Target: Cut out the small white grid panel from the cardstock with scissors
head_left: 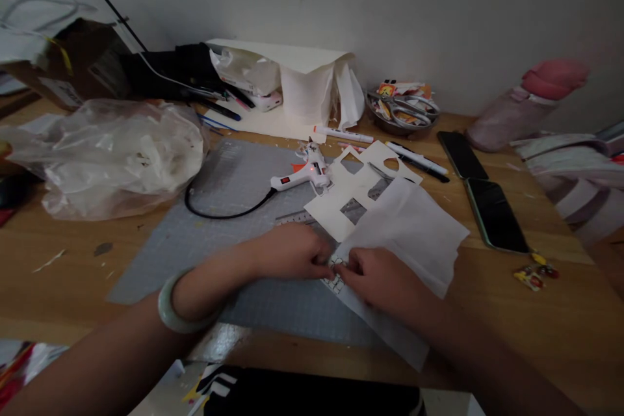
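left hand (295, 251) and right hand (379, 278) close together, fingertips pinching the black-patterned corner of a white paper sheet (414, 224), sheet fanning toward two o'clock, gray cutting mat (263, 302) beneath, glue gun (299, 177) at eleven o'clock

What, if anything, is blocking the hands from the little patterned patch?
Nothing that I can see. The left hand and right hand have their fingertips right at the patterned patch, near the white sheet's edge. The cutout card and glue gun lie beyond the hands, not between.
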`<state>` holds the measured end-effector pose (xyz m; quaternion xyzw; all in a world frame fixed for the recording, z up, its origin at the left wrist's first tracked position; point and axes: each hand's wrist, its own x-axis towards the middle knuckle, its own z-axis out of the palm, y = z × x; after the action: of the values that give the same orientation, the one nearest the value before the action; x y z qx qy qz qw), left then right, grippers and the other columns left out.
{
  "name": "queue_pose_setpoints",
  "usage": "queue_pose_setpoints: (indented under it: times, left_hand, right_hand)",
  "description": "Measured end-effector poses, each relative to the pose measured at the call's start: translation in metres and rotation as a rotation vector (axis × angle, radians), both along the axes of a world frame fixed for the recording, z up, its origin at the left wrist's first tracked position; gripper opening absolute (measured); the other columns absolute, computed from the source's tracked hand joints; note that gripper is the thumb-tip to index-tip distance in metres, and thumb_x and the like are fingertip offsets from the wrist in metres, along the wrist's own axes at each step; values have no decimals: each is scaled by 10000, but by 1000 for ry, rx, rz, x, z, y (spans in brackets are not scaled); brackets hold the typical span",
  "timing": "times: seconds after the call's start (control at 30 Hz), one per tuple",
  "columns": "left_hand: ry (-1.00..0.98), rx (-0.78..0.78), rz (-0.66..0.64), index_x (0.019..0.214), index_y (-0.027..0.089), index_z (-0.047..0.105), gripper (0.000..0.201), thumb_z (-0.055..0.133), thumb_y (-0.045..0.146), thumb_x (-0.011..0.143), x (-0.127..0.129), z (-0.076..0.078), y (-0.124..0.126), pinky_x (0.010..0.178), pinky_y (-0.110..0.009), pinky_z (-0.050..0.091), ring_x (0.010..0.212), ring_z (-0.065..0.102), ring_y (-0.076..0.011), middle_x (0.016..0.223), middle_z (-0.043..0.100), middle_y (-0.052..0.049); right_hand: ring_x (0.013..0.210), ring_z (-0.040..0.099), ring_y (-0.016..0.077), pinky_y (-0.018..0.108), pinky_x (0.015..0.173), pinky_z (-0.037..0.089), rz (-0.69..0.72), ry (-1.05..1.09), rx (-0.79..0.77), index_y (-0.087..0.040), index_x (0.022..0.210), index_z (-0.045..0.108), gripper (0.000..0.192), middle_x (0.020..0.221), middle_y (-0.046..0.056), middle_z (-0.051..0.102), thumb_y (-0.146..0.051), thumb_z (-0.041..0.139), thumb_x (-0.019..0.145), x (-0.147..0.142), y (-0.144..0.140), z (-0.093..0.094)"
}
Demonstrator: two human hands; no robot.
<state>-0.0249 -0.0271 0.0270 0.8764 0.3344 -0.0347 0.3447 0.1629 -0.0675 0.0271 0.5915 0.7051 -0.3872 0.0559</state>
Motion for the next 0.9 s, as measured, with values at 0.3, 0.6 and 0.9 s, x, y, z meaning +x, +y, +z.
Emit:
queue_pose_setpoints:
  times: [0.3, 0.6, 0.9]
  left_hand:
    - [27, 121, 17, 606, 188, 641, 252, 646, 320, 820, 1, -4, -6, 468, -256, 257, 469, 490, -126, 534, 569, 1]
    - [46, 128, 19, 629, 183, 652, 252, 640, 335, 829, 2, -5, -7, 488, -257, 278, 488, 498, -127, 551, 593, -2]
    - [27, 52, 32, 645, 191, 644, 210, 627, 296, 826, 2, -3, -6, 514, -276, 285, 509, 485, -140, 567, 583, -9]
  right_hand:
    - [478, 419, 112, 301, 505, 193, 56, -19, 26, -184, 539, 471, 442, 508, 20, 521, -439, 493, 900, 2, -1, 0]
    - [508, 383, 98, 286, 507, 194, -38, 64, 105, -183, 528, 405, 439, 510, -18, 456, -432, 487, 880, 17, 9, 9]
    - [512, 421, 113, 294, 520, 199, 65, -24, 49, -173, 566, 563, 413, 549, 16, 539, -434, 513, 882, 13, 8, -2]
